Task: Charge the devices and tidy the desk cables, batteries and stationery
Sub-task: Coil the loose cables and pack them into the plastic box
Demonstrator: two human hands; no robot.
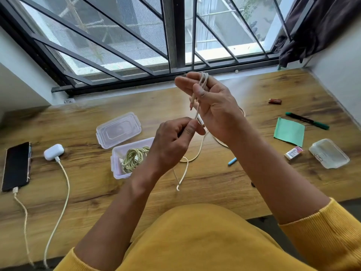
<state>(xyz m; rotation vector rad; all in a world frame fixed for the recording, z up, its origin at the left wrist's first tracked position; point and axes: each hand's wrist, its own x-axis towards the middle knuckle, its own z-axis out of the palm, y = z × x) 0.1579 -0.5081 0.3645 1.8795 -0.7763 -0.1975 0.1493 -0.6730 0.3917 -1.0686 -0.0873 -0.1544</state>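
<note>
My right hand (211,100) is raised above the desk with a cream cable (185,165) looped over its fingers and held by the thumb. My left hand (173,141) pinches the cable's plug end just below it. The rest of the cable trails down onto the wooden desk (214,182). An open clear box (117,165) holds a coiled yellow-green cable (134,158). Its lid (118,130) lies behind it. At the left a black phone (16,166) and a white earbud case (53,151) each have a cable plugged in.
On the right lie a red battery (275,101), a green marker (306,120), a green paper (289,132), an eraser (293,152), a small blue piece (232,161) and a second clear box (329,153). A barred window (175,36) runs behind the desk.
</note>
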